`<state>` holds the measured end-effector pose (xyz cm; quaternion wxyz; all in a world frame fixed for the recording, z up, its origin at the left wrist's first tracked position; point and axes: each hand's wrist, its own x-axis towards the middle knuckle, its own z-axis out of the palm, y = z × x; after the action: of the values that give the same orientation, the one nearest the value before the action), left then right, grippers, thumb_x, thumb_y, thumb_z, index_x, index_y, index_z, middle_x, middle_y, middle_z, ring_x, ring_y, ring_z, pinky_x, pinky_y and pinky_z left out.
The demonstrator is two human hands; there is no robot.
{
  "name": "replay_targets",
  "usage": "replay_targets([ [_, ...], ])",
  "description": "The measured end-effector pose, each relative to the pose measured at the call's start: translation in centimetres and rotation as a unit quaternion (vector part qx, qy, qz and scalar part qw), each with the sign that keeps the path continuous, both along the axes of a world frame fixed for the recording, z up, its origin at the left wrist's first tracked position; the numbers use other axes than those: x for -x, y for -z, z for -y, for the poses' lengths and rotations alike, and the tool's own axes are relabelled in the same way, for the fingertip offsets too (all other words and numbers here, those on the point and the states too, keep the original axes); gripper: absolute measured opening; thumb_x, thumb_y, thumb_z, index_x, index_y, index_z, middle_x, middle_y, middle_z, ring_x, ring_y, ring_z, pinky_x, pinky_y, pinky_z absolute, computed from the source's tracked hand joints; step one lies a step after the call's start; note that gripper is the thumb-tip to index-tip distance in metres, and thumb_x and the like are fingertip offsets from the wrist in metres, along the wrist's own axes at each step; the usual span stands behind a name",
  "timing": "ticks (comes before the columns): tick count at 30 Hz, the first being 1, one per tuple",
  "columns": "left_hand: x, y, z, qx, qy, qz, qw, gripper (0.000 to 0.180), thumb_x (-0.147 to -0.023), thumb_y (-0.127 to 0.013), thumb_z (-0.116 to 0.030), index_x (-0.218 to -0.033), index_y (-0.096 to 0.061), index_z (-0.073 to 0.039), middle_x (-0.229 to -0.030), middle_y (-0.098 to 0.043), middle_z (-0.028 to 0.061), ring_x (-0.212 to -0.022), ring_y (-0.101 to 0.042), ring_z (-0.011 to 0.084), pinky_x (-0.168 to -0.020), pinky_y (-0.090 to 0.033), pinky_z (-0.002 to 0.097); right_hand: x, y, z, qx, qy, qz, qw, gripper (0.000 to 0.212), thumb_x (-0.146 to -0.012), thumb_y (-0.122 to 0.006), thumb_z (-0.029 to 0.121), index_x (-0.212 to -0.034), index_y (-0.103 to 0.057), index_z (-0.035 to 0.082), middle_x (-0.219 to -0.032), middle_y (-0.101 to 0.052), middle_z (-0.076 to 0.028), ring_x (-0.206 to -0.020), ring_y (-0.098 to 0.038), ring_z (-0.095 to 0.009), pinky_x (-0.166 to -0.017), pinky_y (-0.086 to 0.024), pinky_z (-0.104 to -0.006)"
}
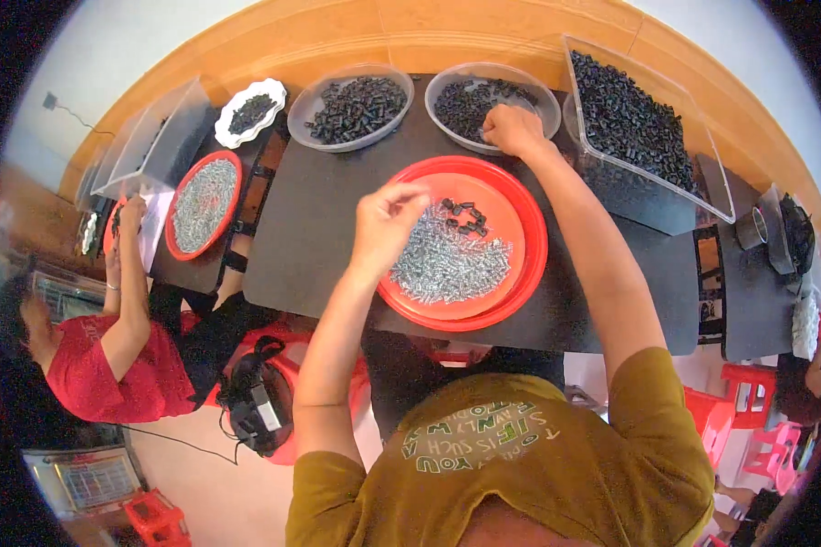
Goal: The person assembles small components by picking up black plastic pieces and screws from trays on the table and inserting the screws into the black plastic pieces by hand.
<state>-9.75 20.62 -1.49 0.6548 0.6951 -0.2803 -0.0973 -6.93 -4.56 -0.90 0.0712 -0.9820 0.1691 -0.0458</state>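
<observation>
My left hand [388,228] is over the left part of a round red tray [540,246]. Its fingertips are drawn together and blurred; whatever they hold is hidden. Beneath it lies a heap of small silvery metal pieces [452,264], shaped like screws or pins. Several short black cylindrical parts [465,217] sit in a loose ring at the heap's far side. My right hand [515,129] reaches over the near rim of a clear round bowl [549,105], its fingers curled in at small black parts [465,108]. What those fingers grip cannot be made out.
Another clear bowl [301,114] of larger black parts stands far left. A clear bin [693,196] heaped with black parts stands right. Leftward, a person in red [123,369] works by a red tray [234,205] and a white scalloped dish [278,96]. A dark table [301,246] bears my things.
</observation>
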Motion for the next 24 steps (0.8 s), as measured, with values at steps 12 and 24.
replay_targets([
  [12,1.9,-1.1,0.0,0.130,0.007,-0.163,0.978,0.020,-0.076,-0.056,-0.010,-0.094,-0.056,0.000,-0.084,-0.060,0.0069,-0.074,-0.055,0.0117,-0.065,-0.042,0.0228,3.7,-2.9,-4.5,-0.430,-0.203,0.181,0.861,0.016,-0.071,-0.061,0.015,-0.078,-0.058,0.001,-0.071,-0.059,-0.002,-0.065,-0.054,-0.008,-0.061,-0.043,-0.0224],
  [24,2.6,0.5,0.3,0.270,0.086,-0.365,0.887,0.015,-0.075,-0.057,-0.011,-0.089,-0.057,-0.005,-0.079,-0.059,0.0037,-0.071,-0.054,0.0114,-0.063,-0.042,0.0225,9.9,-4.0,-9.7,-0.401,-0.283,0.178,0.853,0.021,-0.072,-0.057,0.006,-0.093,-0.055,0.002,-0.079,-0.060,-0.009,-0.070,-0.057,-0.014,-0.060,-0.047,-0.0265],
])
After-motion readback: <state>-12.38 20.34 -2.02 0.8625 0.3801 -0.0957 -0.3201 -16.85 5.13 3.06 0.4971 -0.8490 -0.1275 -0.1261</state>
